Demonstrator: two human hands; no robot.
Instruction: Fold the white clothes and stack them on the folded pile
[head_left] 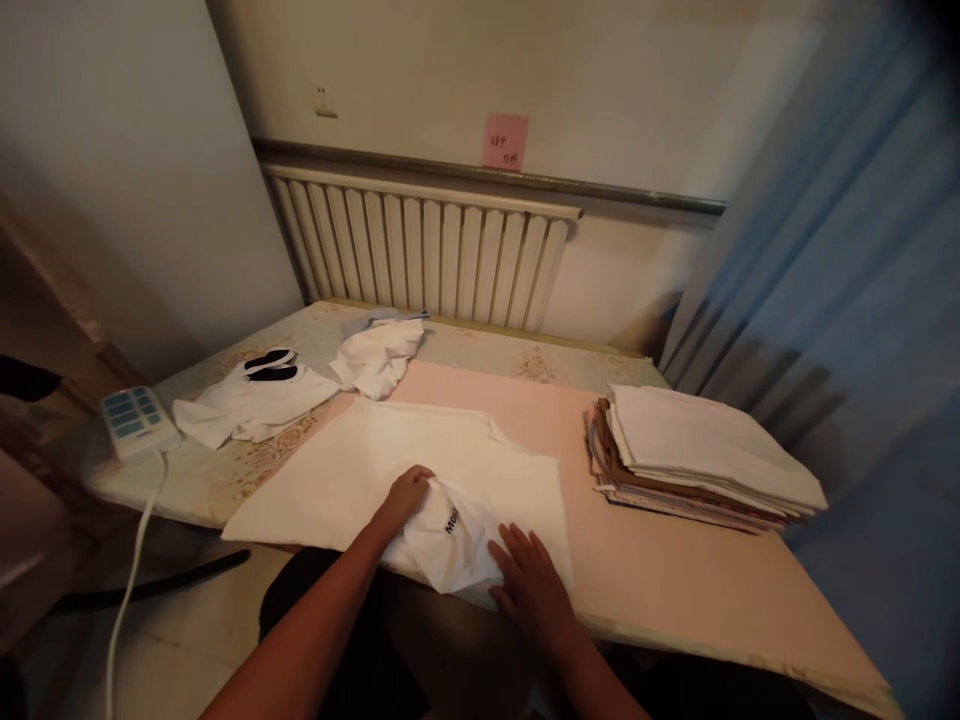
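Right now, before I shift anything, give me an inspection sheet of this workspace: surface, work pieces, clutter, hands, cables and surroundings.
Surface: flowered tablecloth, partly covered by a pink sheet.
Work pieces: white cloth spread flat; printed cloth with black lettering, rumpled, on its near side.
Clutter: folded stack at right; white garment with black parts and crumpled cloth at left.
Hands: left hand appears to grip the printed cloth; right hand is open beside it, fingers spread.
Cables: white cord hangs from the power strip; far end out of view.
Surroundings: radiator behind, blue curtain at right.
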